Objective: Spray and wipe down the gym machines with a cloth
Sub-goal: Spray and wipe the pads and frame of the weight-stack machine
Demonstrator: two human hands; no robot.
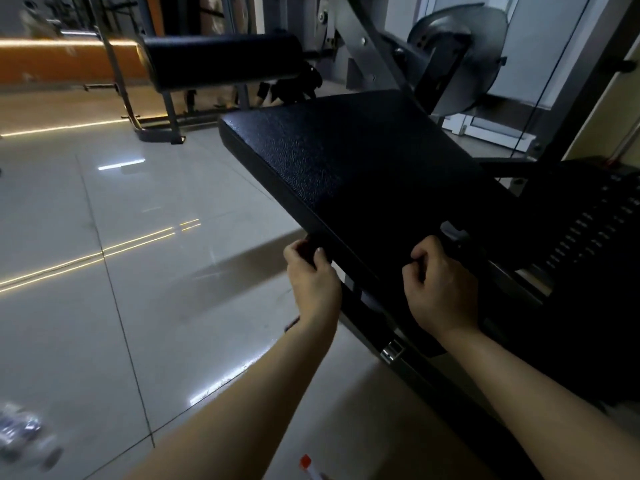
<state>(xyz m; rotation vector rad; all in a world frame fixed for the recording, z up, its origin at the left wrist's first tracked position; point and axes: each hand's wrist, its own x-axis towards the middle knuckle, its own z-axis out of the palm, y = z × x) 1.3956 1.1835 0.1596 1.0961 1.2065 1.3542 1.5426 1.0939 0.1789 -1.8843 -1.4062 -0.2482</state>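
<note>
The black seat pad (pixel 346 161) stretches lengthwise away from both hands, which meet its near edge: left hand (pixel 311 271) curls round the near left corner, right hand (pixel 440 289) beside it has fingers curled, holding what I cannot tell, no cloth discernible

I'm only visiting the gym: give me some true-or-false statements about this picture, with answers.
1. The left hand and the right hand are both at the black pad's near edge. True.
2. The left hand grips the pad's near corner. True.
3. The floor is carpeted. False: it is glossy tile.
4. The roller cushion lies on the pad. False: it is mounted beyond it, apart.
5. The right hand holds a white cloth. False: no white cloth shows.
</note>
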